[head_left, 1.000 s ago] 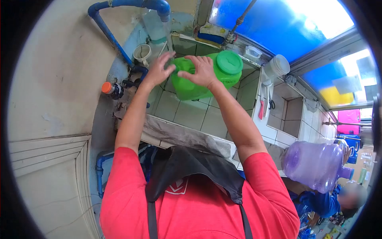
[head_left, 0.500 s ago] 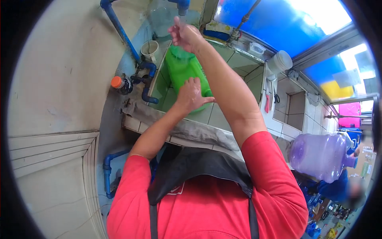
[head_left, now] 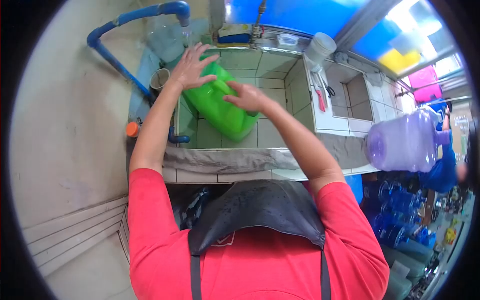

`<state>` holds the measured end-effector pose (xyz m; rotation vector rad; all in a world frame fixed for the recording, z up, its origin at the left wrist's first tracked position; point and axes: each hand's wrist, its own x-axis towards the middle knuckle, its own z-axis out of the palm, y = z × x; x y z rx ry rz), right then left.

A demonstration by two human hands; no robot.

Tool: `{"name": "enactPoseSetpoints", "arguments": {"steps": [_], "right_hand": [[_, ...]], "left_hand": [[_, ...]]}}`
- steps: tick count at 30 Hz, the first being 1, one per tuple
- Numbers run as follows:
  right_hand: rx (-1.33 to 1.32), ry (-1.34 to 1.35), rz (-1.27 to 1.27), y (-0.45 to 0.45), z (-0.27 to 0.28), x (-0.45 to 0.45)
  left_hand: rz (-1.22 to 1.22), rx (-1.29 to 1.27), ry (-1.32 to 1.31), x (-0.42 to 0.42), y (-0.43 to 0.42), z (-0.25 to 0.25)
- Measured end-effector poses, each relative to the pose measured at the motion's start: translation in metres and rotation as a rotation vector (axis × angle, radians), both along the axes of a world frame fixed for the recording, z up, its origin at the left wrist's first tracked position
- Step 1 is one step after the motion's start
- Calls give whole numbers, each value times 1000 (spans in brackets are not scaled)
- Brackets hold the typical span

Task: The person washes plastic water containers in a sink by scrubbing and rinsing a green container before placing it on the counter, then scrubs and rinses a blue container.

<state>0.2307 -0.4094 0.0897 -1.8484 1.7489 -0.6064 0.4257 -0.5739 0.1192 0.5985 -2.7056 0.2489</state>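
A bright green plastic jug (head_left: 212, 102) leans in the tiled basin (head_left: 265, 132), its upper end toward the blue pipe's spout (head_left: 184, 21). My left hand (head_left: 189, 71) lies over that upper end with its fingers spread, just below the spout; the jug's mouth is hidden under it. On the jug's right side my right hand (head_left: 248, 96) grips it between thumb and fingers; some of those fingers are out of sight.
A white mug (head_left: 160, 79) and an orange-capped bottle (head_left: 133, 129) stand left. Grey cloth (head_left: 235, 160) covers the front ledge. Right are a white tub (head_left: 321, 47), a red-handled tool (head_left: 320, 100), scissors (head_left: 330, 91) and a purple water bottle (head_left: 402, 142). Another person's blue sleeve (head_left: 442, 170) shows beyond.
My right hand has come down from the spout onto the jug's side. My left hand has moved up to the jug's upper end. The jug now tilts further left, and the view has shifted.
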Motion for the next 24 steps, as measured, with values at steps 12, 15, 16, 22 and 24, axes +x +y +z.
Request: {"name": "enactPoseSetpoints", "arguments": {"steps": [12, 15, 16, 22, 24], "right_hand": [[-64, -19, -175, 11, 0, 16], [-139, -84, -151, 10, -19, 18], [-134, -76, -179, 15, -19, 17], [-87, -141, -91, 20, -10, 16], [-94, -246, -223, 20, -17, 28]], "left_hand": [[699, 225, 98, -46, 24, -24], [742, 419, -258, -44, -18, -15], [691, 490, -445, -37, -48, -22], [107, 503, -211, 0, -16, 7], [208, 416, -128, -1, -8, -26]]}}
